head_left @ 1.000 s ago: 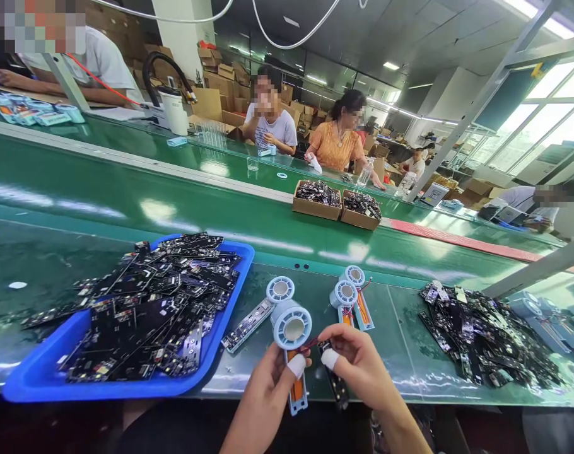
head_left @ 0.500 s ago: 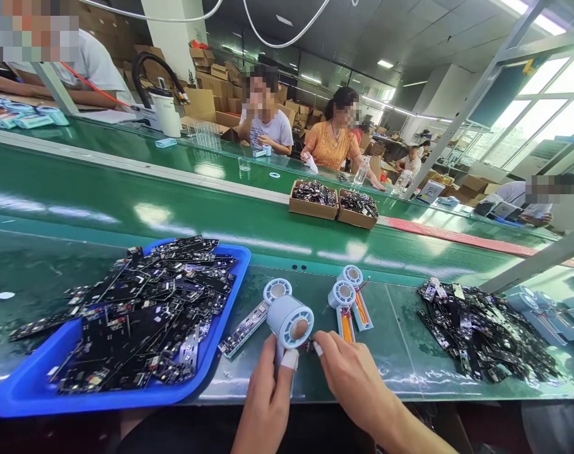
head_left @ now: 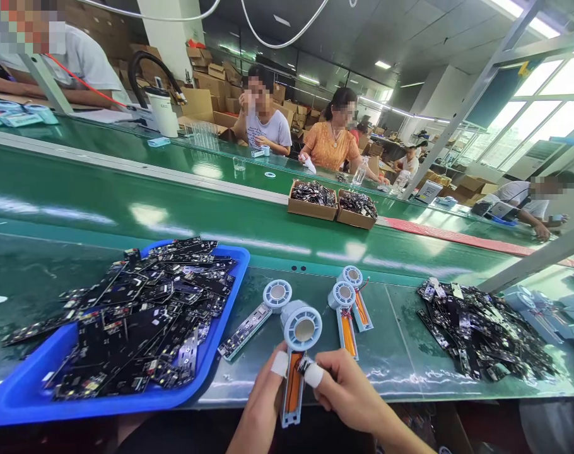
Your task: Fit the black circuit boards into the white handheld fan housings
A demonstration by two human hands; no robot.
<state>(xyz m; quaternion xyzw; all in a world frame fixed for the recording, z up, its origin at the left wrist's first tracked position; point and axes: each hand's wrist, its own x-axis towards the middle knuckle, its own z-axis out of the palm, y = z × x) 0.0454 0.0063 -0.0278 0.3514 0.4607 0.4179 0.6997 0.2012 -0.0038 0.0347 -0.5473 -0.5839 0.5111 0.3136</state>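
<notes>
While your left hand (head_left: 262,398) gripped a light-blue unit (head_left: 300,343) near the front edge of the table (head_left: 391,381), its round, spoked head rose above your fingertips and its open handle ran down between your two hands. Your left thumb, capped in white, pressed against the handle's left side just below the head; the other fingers of that hand were mostly hidden behind it. An orange strip (head_left: 294,386) showed inside the handle, just right of that thumb.

Your right hand (head_left: 347,389) was closed as well: its white-capped thumb and bent forefinger pinched a dark circuit board (head_left: 303,364) at the handle's upper right, under the head. Only a short end of that board showed beside the thumb, so you could not tell whether it touched the strip.

Just beyond your left hand lay a second unit (head_left: 277,294), with a board along its handle. Two open units (head_left: 346,334) lay beyond your right hand, their orange insides and thin wires exposed. To your left sat a blue tray (head_left: 126,410) heaped with boards (head_left: 145,328); to your right spread a loose pile of boards (head_left: 480,334), well apart from your fingers.
</notes>
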